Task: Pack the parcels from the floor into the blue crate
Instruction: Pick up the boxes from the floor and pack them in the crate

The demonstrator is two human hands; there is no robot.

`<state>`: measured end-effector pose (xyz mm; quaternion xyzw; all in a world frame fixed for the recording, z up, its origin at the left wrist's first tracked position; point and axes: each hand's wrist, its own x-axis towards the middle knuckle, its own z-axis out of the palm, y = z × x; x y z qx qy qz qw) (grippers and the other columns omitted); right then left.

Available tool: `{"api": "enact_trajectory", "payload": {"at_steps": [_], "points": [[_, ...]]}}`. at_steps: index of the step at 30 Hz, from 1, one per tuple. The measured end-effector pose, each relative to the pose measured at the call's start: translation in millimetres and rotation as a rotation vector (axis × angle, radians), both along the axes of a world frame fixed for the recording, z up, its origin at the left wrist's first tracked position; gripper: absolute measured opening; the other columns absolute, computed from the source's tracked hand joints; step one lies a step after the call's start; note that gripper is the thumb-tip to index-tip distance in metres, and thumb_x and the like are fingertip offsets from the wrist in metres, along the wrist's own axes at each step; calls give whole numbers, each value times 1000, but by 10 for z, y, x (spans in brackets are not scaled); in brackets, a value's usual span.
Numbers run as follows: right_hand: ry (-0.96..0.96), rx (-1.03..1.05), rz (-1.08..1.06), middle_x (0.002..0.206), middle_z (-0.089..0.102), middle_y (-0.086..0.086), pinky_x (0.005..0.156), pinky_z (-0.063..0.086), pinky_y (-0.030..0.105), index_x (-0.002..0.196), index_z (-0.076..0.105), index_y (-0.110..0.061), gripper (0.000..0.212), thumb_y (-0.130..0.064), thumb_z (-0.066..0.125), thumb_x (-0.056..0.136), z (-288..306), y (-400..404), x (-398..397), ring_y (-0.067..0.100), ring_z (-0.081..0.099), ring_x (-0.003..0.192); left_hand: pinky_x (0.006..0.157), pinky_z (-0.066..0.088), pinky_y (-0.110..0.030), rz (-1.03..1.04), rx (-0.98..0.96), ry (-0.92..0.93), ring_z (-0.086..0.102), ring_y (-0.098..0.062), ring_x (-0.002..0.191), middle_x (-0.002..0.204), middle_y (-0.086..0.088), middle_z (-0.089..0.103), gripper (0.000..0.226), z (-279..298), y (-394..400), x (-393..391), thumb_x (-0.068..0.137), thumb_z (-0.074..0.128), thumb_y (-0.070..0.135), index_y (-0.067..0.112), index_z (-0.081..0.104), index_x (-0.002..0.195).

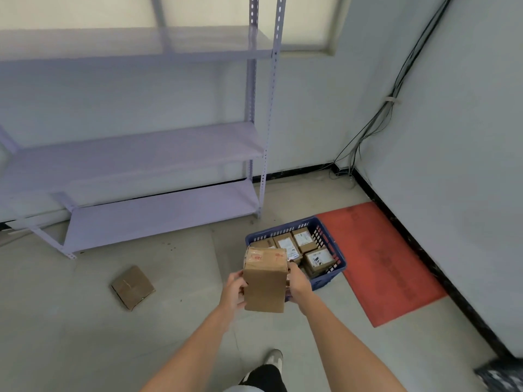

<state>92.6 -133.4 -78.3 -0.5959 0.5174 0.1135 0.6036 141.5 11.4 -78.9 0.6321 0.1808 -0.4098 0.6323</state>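
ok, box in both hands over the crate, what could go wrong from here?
1. The crate already looks packed with parcels, so the tall box may not seat and could tip off the top.
2. Left hand and right hand grip only its sides; it could slip.
3. One parcel on the floor may get missed.

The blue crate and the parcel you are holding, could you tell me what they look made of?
Blue crate: apparently moulded plastic, with uniform colour and slotted walls. Held parcel: matte brown corrugated cardboard by its look, taped on top, in both hands, left and right.
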Motion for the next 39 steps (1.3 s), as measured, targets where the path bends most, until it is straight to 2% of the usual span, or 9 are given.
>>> {"api": "enact_trajectory", "payload": {"at_steps": [4, 8, 13, 20, 23, 27, 31, 35, 39], "points": [[38, 27, 11, 125, 57, 13, 71, 45, 33, 125, 46, -17, 44, -43, 23, 98, 195, -718, -28, 32, 55, 113, 87, 39, -36, 18, -44, 48, 49, -29, 115, 119, -13, 55, 29, 47, -677, 16, 91, 38, 9, 14, 51, 117], [31, 81, -43, 116, 59, 13, 87, 51, 41, 115, 49, -14, 45, -49, 31, 93, 176, -1276, 45, 33, 57, 110, 86, 41, -36, -19, 23, 12, 49, -28, 111, 109, -12, 53, 16, 148, -1322, 85, 94, 38, 7, 13, 49, 104], [-82, 49, 36, 124, 57, 10, 102, 45, 48, 126, 50, -20, 60, -56, 28, 83, -223, -1910, 220, 29, 54, 113, 84, 38, -33, 35, 84, 4, 50, -23, 91, 88, -8, 55, 15, 63, -1818, 155, 92, 38, 16, 15, 46, 79], [-95, 80, 159, 110, 53, 3, 94, 39, 36, 111, 45, -17, 33, -42, 27, 97, 82, -2597, 243, 16, 47, 107, 67, 47, -28, 194, 74, 35, 58, -18, 79, 87, -6, 62, 23, 12, -2558, 82, 98, 33, 32, 19, 52, 100], [-106, 88, 209, 116, 64, 3, 93, 49, 39, 122, 54, -17, 55, -51, 31, 86, -170, -2873, 285, 20, 59, 106, 73, 48, -29, 217, 93, 47, 59, -18, 85, 92, -5, 64, 30, -28, -2823, 41, 96, 35, 36, 18, 56, 106], [-43, 221, 189, 108, 70, 5, 95, 52, 43, 112, 61, -19, 42, -42, 31, 94, -184, -3039, 314, 24, 65, 101, 90, 51, -39, 167, 201, -36, 59, -23, 101, 107, -3, 63, 27, -48, -3017, -35, 93, 43, 28, 28, 55, 118], [-22, 300, 82, 123, 61, 12, 88, 54, 49, 143, 26, -28, 59, -47, 44, 91, -312, -3078, 361, 30, 62, 107, 98, 47, -43, 148, 260, -124, 55, -20, 111, 122, 3, 57, 36, -15, -3103, -43, 91, 52, 27, 36, 47, 126], [1, 367, 59, 121, 59, 16, 76, 56, 50, 143, -6, -50, 71, -39, 46, 96, -289, -3142, 367, 37, 61, 104, 91, 52, -47, 105, 289, -182, 57, -22, 107, 118, 3, 57, 37, -51, -3156, 42, 87, 60, 18, 38, 51, 116], [18, 392, 149, 103, 61, 13, 82, 54, 52, 145, 5, -43, 60, -38, 42, 97, -407, -3288, 414, 36, 64, 92, 94, 50, -43, 27, 277, -215, 52, -21, 113, 131, -1, 49, 43, -95, -3164, 186, 86, 56, 4, 34, 55, 117]]}}
